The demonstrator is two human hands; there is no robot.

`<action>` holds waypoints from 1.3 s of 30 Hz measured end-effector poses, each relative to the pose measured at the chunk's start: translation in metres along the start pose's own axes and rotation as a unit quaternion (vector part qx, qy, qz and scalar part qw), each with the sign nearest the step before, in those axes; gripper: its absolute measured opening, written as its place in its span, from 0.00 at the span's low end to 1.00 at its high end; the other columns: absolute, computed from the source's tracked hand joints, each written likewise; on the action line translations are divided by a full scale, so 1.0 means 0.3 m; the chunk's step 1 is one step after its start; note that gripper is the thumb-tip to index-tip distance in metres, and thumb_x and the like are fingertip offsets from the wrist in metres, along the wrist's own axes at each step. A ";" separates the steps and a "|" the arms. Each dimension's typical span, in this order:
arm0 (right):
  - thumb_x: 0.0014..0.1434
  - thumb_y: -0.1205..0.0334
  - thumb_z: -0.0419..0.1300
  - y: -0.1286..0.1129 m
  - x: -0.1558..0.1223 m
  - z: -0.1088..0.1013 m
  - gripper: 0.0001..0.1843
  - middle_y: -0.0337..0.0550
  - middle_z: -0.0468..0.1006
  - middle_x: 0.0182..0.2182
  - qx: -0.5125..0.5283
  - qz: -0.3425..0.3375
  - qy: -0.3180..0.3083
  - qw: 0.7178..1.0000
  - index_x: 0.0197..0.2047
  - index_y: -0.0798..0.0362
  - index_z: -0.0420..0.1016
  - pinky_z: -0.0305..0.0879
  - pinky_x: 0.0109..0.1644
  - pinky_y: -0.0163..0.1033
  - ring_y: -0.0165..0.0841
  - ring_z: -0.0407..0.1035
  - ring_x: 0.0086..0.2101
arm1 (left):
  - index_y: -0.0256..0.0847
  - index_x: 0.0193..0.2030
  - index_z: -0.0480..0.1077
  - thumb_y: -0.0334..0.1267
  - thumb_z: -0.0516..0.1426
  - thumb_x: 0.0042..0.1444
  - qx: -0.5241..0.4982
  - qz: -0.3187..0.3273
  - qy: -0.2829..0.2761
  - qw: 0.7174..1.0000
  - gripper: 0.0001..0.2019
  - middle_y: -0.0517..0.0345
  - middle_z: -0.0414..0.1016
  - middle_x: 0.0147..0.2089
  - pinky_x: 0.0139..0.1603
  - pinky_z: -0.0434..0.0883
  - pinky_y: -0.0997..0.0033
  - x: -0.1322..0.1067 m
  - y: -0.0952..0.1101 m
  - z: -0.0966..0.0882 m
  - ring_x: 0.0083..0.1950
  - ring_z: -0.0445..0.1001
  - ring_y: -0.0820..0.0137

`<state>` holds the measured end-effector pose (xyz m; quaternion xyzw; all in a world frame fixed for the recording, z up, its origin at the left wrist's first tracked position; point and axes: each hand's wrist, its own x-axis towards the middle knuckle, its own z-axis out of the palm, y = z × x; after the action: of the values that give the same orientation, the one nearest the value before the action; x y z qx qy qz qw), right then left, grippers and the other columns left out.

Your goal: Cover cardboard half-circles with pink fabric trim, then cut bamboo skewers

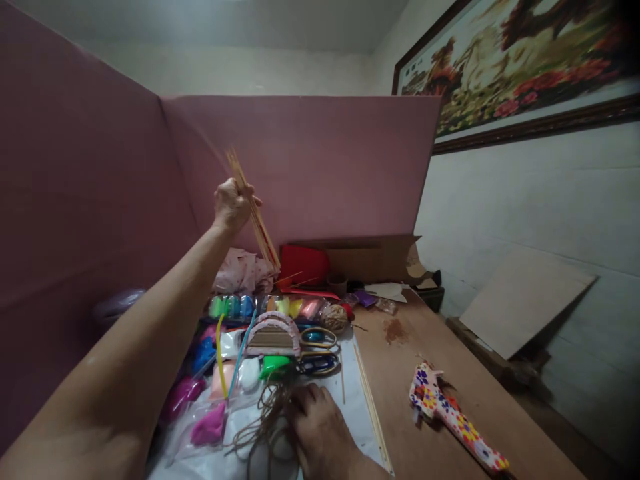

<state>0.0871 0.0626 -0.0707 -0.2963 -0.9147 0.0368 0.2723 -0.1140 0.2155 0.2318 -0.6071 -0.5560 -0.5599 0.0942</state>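
The left arm reaches up and forward from the lower left, elbow nearly straight, and at its end the left hand (234, 203) is raised in a fist before the pink partition (305, 160), clamped on a bundle of sticks (261, 230); the bundle slants, its upper end leaning left and its lower end near the crumpled pink cloth (243, 270). The right forearm comes in low from the bottom edge, and the right hand (320, 423) lies palm down, fingers bent, beside the tangled brown cord (267, 407); the fingertips are dark and blurred, so whether they close on it I cannot tell. Counting across, there is one bundle in the raised fist, its sticks too close to number; one yellow strip (219, 353) and one blue strip (243, 348); one arch-shaped piece (273, 341) with a pink rim; one bright green packet (275, 366) in front of it; one pair of scissors (317, 354) with two handle loops showing; one ball of twine (334, 319); several thin sticks (369, 400) lying along the white sheet's edge; and, farthest right on the brown board (395, 373), one flower-patterned object (445, 408).
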 end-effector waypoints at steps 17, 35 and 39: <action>0.62 0.42 0.42 0.032 0.044 -0.161 0.23 0.46 0.71 0.36 0.474 0.256 0.292 0.790 0.39 0.51 0.67 0.60 0.45 0.41 0.37 0.65 0.39 | 0.36 0.26 0.63 0.30 0.52 0.51 -0.252 -0.292 -0.184 0.904 0.04 0.51 0.75 0.22 0.12 0.42 0.78 -0.299 0.068 -0.132 0.09 0.46 0.84; 0.48 0.37 0.58 -0.018 0.049 -0.122 0.25 0.22 0.52 0.14 0.728 0.351 0.077 0.584 0.31 0.50 0.55 0.36 0.11 0.22 0.17 0.40 0.11 | 0.38 0.51 0.61 0.40 0.53 0.56 -0.250 -0.363 -0.066 0.895 0.16 0.51 0.73 0.41 0.16 0.58 0.83 -0.577 -0.012 -0.027 0.22 0.70 0.80; 0.47 0.35 0.57 -0.011 0.051 -0.129 0.27 0.22 0.52 0.14 0.707 0.353 0.118 0.602 0.30 0.49 0.54 0.37 0.11 0.22 0.17 0.41 0.11 | 0.34 0.40 0.66 0.41 0.55 0.54 -0.271 -0.394 -0.101 0.872 0.12 0.49 0.74 0.36 0.16 0.58 0.80 -0.693 0.018 0.009 0.22 0.72 0.76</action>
<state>0.0951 0.0650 -0.0298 -0.3134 -0.3874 0.7295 0.4685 -0.0572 0.0970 0.0704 -0.3923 -0.5825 -0.6147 -0.3590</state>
